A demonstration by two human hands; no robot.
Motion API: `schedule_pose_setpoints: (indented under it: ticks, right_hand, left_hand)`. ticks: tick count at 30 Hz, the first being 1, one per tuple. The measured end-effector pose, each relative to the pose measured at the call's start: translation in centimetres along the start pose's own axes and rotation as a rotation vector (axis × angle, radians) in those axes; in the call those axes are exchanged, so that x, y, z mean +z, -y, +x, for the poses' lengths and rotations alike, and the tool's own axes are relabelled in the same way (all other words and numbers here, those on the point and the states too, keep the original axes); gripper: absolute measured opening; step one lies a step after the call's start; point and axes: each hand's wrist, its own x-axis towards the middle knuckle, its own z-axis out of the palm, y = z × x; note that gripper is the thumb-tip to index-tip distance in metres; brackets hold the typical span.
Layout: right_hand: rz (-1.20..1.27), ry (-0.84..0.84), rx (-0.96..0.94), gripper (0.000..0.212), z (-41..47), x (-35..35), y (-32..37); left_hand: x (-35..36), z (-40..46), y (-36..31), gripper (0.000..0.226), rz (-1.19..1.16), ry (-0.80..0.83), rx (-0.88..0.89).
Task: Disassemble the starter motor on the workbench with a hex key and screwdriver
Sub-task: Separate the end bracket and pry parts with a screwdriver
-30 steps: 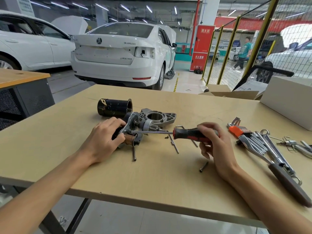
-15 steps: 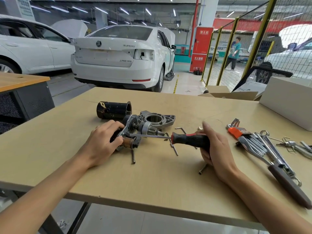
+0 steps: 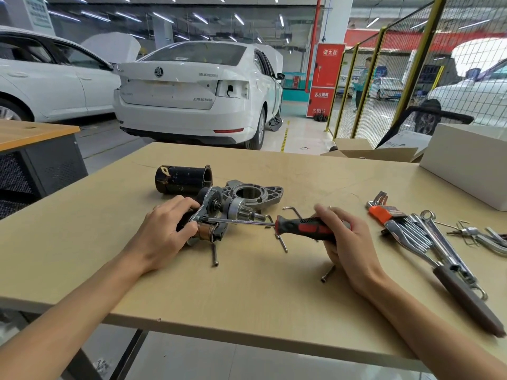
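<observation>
The partly stripped starter motor (image 3: 219, 212) lies on the tan workbench (image 3: 247, 292), its grey mounting housing (image 3: 258, 194) toward the back. My left hand (image 3: 167, 231) grips the motor's left end and holds it down. My right hand (image 3: 343, 239) holds the red-and-black handle of a screwdriver (image 3: 301, 227), whose shaft runs left and whose tip sits on the motor's end plate beside my left fingers. A black cylindrical motor casing (image 3: 183, 179) lies apart behind the motor.
Loose long bolts (image 3: 214, 255) and hex keys (image 3: 282, 242) lie around the motor. An orange hex key set (image 3: 384, 212), wrenches (image 3: 439, 237) and a brown-handled tool (image 3: 466, 297) lie at the right. A white box (image 3: 466, 160) stands at the far right.
My right hand has shifted its fingers on the screwdriver handle, as in turning it. The left hand and the motor have stayed where they were.
</observation>
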Motion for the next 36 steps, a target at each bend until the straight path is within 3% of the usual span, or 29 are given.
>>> schedule_pose_setpoints:
  ticks: [2,4,10,15,22,24,27,34,36]
  right_hand:
    - [0.029,0.009,-0.006,0.019,0.03,-0.13,-0.04]
    - [0.054,0.027,-0.016,0.017,0.15,-0.31,-0.13]
    - [0.026,0.018,-0.003,0.058,0.13,-0.04,-0.01]
    - [0.041,0.017,0.000,0.016,0.25,-0.24,-0.18]
    - [0.034,0.006,0.007,0.045,0.17,-0.05,-0.23]
    - [0.015,0.000,0.008,0.038,0.19,-0.05,-0.28]
    - [0.025,0.017,-0.010,0.012,0.10,-0.25,-0.22]
    - [0.023,0.012,0.008,0.048,0.09,-0.16,-0.09]
    - [-0.003,0.010,0.016,0.043,0.07,-0.08,-0.13]
  left_hand:
    - [-0.01,-0.02,-0.03,0.058,-0.002,-0.004,0.002]
    - [-0.02,0.01,-0.08,0.057,-0.005,-0.007,0.001]
    - [-0.06,0.02,-0.09,0.060,0.005,-0.003,-0.011]
    - [-0.05,0.06,-0.11,0.062,0.005,0.000,-0.017]
    - [-0.01,0.03,0.01,0.061,0.007,-0.002,-0.015]
    - [0.00,0.02,0.03,0.060,0.008,-0.003,-0.011]
    - [0.01,-0.02,0.04,0.059,0.006,0.001,-0.008]
    - [-0.01,-0.06,-0.14,0.060,0.002,-0.005,-0.007]
    - [0.01,-0.07,-0.20,0.060,0.001,-0.003,-0.008]
